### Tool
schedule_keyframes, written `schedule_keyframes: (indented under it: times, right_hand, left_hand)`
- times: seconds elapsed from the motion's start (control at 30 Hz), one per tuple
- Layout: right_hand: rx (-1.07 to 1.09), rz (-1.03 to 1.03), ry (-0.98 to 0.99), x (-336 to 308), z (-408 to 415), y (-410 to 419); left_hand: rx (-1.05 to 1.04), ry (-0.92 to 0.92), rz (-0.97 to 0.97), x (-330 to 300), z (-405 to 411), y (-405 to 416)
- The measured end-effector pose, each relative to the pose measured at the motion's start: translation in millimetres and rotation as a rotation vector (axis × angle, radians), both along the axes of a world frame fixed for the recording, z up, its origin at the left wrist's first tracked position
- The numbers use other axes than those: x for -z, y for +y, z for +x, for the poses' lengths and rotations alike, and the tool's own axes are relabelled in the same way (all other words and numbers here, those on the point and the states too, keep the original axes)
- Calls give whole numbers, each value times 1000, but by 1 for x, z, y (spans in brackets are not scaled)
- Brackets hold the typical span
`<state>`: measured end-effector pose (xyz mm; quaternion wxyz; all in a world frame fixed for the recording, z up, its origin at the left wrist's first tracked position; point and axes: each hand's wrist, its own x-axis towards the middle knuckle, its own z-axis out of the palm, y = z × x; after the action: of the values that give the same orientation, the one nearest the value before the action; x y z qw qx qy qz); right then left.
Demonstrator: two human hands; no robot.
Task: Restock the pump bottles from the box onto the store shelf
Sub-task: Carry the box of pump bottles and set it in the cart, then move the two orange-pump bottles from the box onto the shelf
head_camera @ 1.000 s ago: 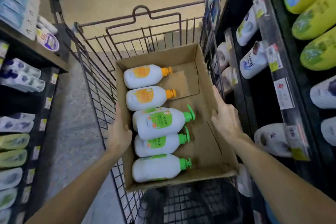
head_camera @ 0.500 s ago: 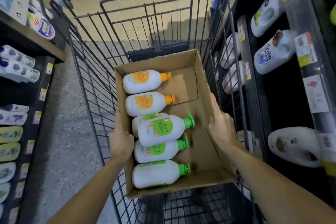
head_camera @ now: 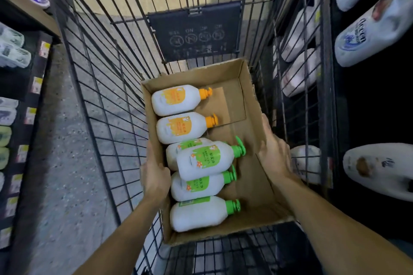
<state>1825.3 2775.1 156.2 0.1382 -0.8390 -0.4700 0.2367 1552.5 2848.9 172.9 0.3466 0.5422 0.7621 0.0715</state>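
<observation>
Two orange-pump bottles (head_camera: 175,100), four green-pump (head_camera: 205,161).

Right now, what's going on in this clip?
A person grips a cardboard box inside a wire shopping cart, left hand on its left wall, right hand on its right. Six pump bottles lie inside: two orange-capped, four green-capped. None has reached the shelf on the right yet.

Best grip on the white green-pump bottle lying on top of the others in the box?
Probably the white green-pump bottle is best gripped across its broad body, from above. It lies on its side atop its neighbours, pump pointing right, so its upper face is clear. Both hands are on the cardboard box walls.
</observation>
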Motion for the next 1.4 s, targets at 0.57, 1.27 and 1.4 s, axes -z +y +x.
schedule_keyframes:
  times: [0.57, 1.27, 1.4]
  right_hand:
    - [5, -237, -11, 46, -10, -3]
    - [1125, -246, 793, 41, -167, 138]
    - [1124, -311, 657, 61, -178, 150]
  left_hand:
    - [134, 80, -214, 43, -5, -14]
    - [1133, 228, -147, 26, 73, 205]
    - [1343, 472, -74, 65, 83, 206]
